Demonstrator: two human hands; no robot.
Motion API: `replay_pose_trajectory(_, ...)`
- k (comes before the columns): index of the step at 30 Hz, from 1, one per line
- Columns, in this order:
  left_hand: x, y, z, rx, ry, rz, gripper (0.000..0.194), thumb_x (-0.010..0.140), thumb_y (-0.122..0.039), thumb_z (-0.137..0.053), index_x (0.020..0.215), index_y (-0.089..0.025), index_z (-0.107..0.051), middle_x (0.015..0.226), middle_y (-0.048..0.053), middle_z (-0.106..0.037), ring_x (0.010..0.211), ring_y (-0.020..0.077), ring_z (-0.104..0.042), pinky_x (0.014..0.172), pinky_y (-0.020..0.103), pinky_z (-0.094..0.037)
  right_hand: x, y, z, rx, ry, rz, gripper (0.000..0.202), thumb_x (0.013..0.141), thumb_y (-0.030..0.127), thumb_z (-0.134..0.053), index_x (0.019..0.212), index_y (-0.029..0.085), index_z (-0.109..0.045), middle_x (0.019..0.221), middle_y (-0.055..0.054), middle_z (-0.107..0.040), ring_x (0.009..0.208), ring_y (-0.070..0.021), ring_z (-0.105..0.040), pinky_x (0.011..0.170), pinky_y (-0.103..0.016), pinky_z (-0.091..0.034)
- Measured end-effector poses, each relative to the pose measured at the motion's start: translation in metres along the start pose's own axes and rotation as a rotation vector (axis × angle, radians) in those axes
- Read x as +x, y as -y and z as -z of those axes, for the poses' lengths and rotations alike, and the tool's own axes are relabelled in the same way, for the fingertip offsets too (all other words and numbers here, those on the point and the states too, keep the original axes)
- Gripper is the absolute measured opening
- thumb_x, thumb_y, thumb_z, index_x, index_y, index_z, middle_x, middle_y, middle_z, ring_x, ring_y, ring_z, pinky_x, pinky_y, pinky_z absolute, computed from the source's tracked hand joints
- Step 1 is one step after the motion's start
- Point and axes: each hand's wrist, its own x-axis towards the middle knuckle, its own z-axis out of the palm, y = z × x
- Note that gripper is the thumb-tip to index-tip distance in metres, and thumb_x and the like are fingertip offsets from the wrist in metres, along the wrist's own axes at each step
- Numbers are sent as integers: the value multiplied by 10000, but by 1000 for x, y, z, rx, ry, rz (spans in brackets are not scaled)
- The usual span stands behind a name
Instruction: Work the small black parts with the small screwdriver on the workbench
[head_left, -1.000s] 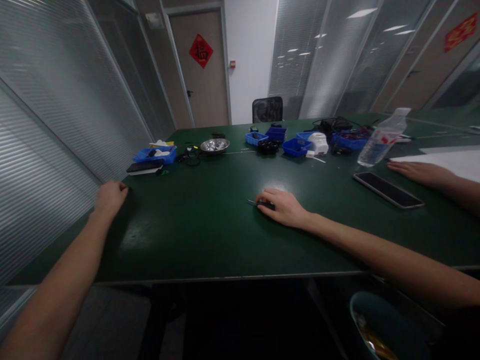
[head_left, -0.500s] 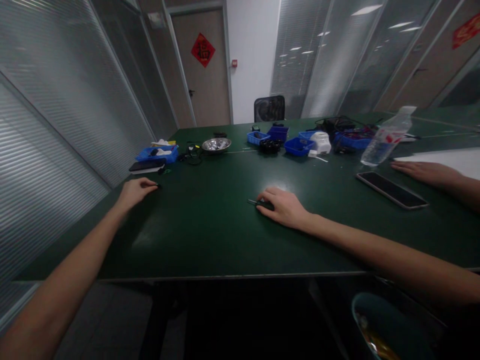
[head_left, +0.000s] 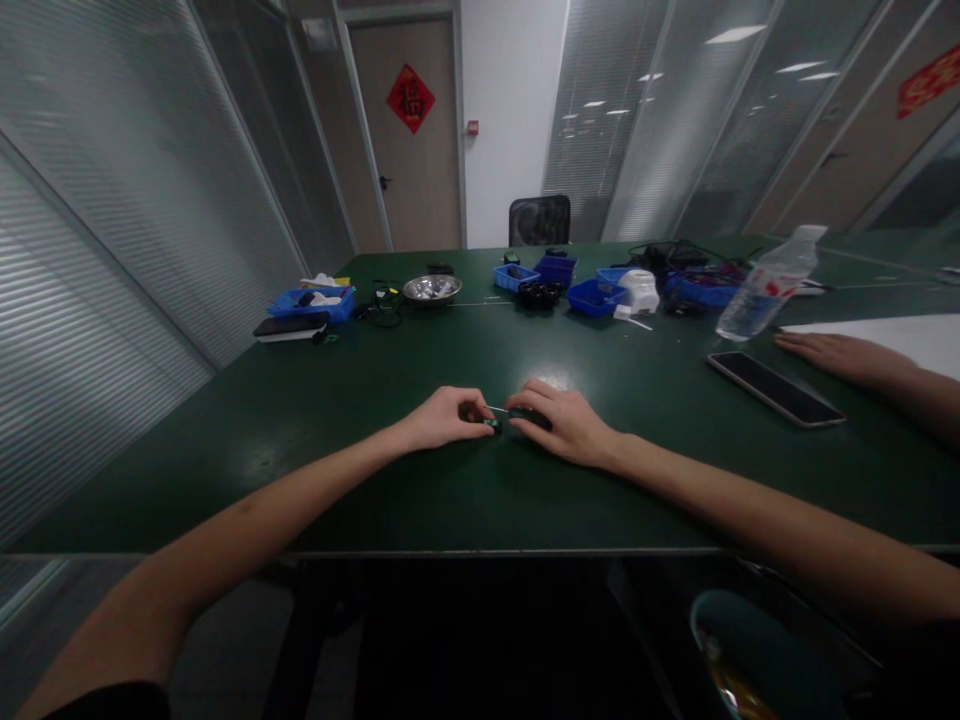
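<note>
My right hand [head_left: 564, 422] is closed around the dark handle of a screwdriver [head_left: 529, 416], its thin metal shaft pointing left. Just left of it, my left hand [head_left: 444, 416] pinches a small dark piece with a bit of green [head_left: 492, 425] between thumb and fingers. What kind of piece this is cannot be made out. The screwdriver's tip is close to the left fingertips; whether it touches the small piece is unclear. Both hands are low over the green table [head_left: 390, 500], near its middle.
A phone [head_left: 775, 388] and a tilted water bottle [head_left: 772, 283] are on the right, beside another person's hand [head_left: 844, 354]. Farther back are blue trays [head_left: 597, 297], a metal bowl [head_left: 433, 290] and cables. At left, a dark notebook [head_left: 291, 327] lies before a blue tray [head_left: 311, 305].
My left hand has moved right from the table's left side, bringing the small dark piece next to the screwdriver. My right hand has barely moved and still grips the screwdriver.
</note>
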Motion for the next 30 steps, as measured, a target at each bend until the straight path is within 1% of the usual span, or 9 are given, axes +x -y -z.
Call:
replay_pose_trajectory(2, -2, 0, 0, 16, -8, -7, 291, 925, -403, -825, 1079, -159, -790, 979, 68, -751, 869, 197, -654, 758, 308, -476, 0, 0, 1, 24, 9, 10, 275, 1111, 443, -554, 1265, 235, -646, 1149, -87, -704, 878, -212, -673, 742, -342, -509)
replay_pose_trajectory(5, -9, 0, 4, 60, -14, -22, 274, 938, -391, -811, 1100, -171, -791, 1024, 76, -749, 910, 205, -664, 790, 317, -487, 1, 0, 2, 41, 30, 16, 257, 1090, 414, -580, 1264, 233, -635, 1094, -75, -735, 923, -226, -694, 780, -355, -511)
replay_pose_trajectory(9, -14, -3, 7, 102, -32, -43, 243, 940, -375, -812, 1072, -172, -789, 1021, 74, -738, 916, 206, -667, 801, 315, -494, 1, 3, 3, 6, 32, 13, 260, 1089, 429, -570, 1226, 227, -659, 1008, -61, -739, 877, -218, -687, 772, -352, -488)
replay_pose_trajectory(12, -14, -4, 6, 128, -38, -48, 232, 939, -374, -815, 1049, -172, -783, 1001, 70, -731, 909, 208, -664, 800, 316, -493, 1, 4, 4, -1, 9, 20, 231, 1078, 376, -564, 1218, 222, -664, 1026, -69, -742, 896, -220, -685, 785, -354, -483)
replay_pose_trajectory(15, -14, -4, 6, 142, -40, -64, 219, 954, -365, -799, 1064, -178, -774, 1023, 67, -734, 929, 209, -666, 811, 318, -494, 1, 3, 3, 6, -3, 22, 232, 1046, 340, -595, 1232, 215, -656, 1068, -82, -745, 934, -229, -684, 804, -359, -493)
replay_pose_trajectory(17, -14, -4, 6, 150, -50, -68, 214, 959, -363, -790, 1069, -181, -765, 1034, 65, -735, 939, 211, -667, 820, 321, -498, 1, 2, 3, 10, 3, 24, 232, 1037, 331, -603, 1231, 215, -655, 1086, -87, -744, 945, -232, -683, 814, -362, -498)
replay_pose_trajectory(21, -15, -4, 6, 172, -78, -52, 205, 965, -360, -770, 1072, -186, -757, 1066, 75, -743, 968, 228, -672, 848, 343, -508, 2, 2, 2, -6, 23, 30, 216, 1035, 327, -600, 1212, 222, -665, 1050, -77, -727, 920, -231, -671, 783, -356, -487)
replay_pose_trajectory(30, -15, -2, 3, 194, -85, -62, 182, 989, -341, -731, 1091, -191, -744, 1098, 77, -741, 986, 231, -667, 864, 354, -511, 3, 5, 6, -14, 33, 50, 207, 1031, 303, -588, 1197, 212, -671, 1044, -77, -701, 918, -229, -647, 774, -352, -463)
